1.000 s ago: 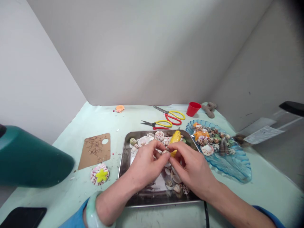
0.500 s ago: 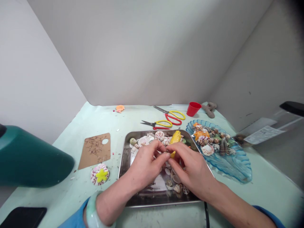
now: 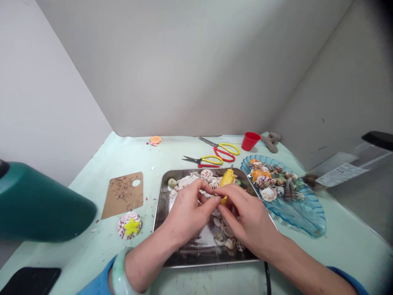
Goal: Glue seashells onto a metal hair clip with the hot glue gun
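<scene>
Above a metal tray (image 3: 181, 260), my left hand (image 3: 192, 209) and my right hand (image 3: 245, 213) meet fingertip to fingertip. Both are closed in a pinch, and whatever lies between the fingers is too small and hidden to name. Shells (image 3: 187, 181) and a yellow glue gun (image 3: 227, 177) lie in the tray, partly covered by my hands. Left of the tray, a round speckled shell piece with a yellow-green flower (image 3: 131, 226) rests on the table.
Two pairs of scissors (image 3: 211, 159) (image 3: 227, 148) lie behind the tray, near a red cup (image 3: 250, 141). A blue dish (image 3: 303, 217) of shells stands at right. At left are a stained brown card (image 3: 123, 196), a green bottle (image 3: 46, 205) and a black object (image 3: 33, 280).
Almost nothing differs. Both hands stay pinched together over the tray, with only a very slight shift of the fingers.
</scene>
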A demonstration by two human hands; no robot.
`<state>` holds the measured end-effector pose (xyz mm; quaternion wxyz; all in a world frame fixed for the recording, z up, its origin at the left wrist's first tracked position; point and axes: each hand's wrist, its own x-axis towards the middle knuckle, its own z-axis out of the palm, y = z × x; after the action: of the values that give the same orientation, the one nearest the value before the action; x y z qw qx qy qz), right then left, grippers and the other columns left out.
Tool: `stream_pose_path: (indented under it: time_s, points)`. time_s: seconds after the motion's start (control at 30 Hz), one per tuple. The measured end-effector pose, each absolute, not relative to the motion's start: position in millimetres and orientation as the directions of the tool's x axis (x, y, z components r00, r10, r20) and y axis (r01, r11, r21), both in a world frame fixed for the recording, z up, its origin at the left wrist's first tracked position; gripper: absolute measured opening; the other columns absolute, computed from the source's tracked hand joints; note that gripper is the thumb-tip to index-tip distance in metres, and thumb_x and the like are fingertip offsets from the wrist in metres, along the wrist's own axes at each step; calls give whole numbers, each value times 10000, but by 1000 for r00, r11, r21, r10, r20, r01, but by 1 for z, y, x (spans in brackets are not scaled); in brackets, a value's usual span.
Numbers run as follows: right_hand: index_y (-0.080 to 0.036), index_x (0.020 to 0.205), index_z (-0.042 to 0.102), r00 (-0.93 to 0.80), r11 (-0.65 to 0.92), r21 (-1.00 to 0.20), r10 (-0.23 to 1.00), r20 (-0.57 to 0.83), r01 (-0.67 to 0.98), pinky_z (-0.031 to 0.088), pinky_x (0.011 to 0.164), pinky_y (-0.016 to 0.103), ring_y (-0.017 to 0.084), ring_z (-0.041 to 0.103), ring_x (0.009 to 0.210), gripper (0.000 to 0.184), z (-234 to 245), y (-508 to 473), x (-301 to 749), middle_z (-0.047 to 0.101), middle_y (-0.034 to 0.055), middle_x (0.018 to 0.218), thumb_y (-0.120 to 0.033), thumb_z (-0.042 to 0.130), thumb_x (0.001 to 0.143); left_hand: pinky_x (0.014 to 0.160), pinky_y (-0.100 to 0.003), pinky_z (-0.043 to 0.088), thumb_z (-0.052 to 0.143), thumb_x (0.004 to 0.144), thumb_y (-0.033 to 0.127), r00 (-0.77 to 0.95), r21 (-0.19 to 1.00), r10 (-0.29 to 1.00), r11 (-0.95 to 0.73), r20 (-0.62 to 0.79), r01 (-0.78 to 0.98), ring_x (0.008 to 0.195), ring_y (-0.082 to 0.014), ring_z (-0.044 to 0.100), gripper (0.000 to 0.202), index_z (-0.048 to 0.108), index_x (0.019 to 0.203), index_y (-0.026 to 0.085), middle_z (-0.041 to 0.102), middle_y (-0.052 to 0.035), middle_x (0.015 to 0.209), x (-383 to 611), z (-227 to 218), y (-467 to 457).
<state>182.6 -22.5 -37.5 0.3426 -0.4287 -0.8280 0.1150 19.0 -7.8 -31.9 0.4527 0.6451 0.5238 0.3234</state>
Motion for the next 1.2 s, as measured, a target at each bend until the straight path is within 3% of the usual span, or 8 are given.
stream_pose_path:
  time_s: [0.6,0.97,1.2]
  points:
    - [-216,1081,498,-404,596,-467,796,450,653,452,633,279,163,583,765,218,-40,-24,184,582,39,916,-143,466,878,551,-239,459,576,773,308,267,969,959,32,-99,246,595,-131,591,136,569,784,172,613,1,682,21,-32,-4]
    - [-214,1097,506,-424,629,-426,766,483,651,460,617,269,161,596,749,233,-38,-25,183,595,38,877,-151,464,877,540,-240,463,573,779,335,278,965,956,24,-99,261,589,-146,605,151,581,793,184,620,4,632,19,-34,-3]
    - [-200,1074,504,-375,588,-443,793,481,677,467,639,279,177,607,821,192,-40,-24,182,603,64,973,-185,486,883,568,-243,473,586,760,321,240,967,968,11,-73,253,616,-139,597,145,579,737,178,613,-1,678,20,-30,-3]
